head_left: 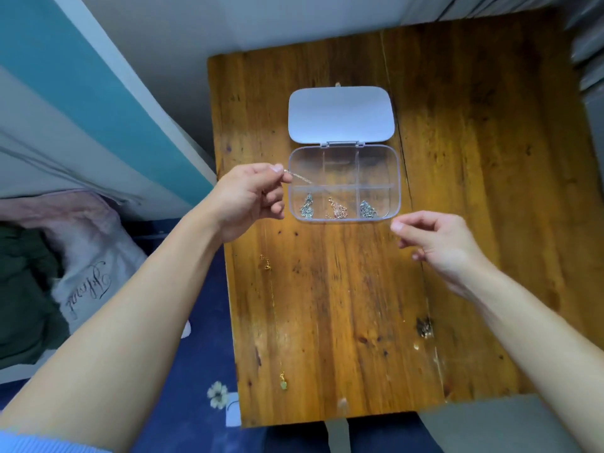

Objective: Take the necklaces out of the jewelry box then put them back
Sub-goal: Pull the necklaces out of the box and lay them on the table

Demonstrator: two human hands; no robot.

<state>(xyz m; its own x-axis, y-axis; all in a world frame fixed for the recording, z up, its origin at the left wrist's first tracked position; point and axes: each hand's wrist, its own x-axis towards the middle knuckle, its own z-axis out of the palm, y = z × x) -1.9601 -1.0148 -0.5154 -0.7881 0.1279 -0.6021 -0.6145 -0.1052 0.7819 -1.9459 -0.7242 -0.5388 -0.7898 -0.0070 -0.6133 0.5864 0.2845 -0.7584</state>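
A clear jewelry box (394, 178) lies open on the wooden table (474, 191), its white lid (340, 114) folded flat behind. Its front row holds three bunched necklaces: silver (307, 208), rose-gold (336, 209), silver (368, 209); the back row looks empty. My left hand (251, 199) pinches one end of a silver necklace (299, 176) at the box's left rim. The chain runs taut over the box toward my right hand (438, 243), pinched shut at the front right corner; its middle is too faint to follow. A gold necklace (273, 299) with a green pendant (283, 384) lies stretched near the table's left edge.
A small dark clump of jewelry (424, 326) rests on the table at the right front. Left of the table are a blue floral cloth (196, 371), a pale pillow (91, 266) and a teal curtain (81, 93). A white wall stands behind the table.
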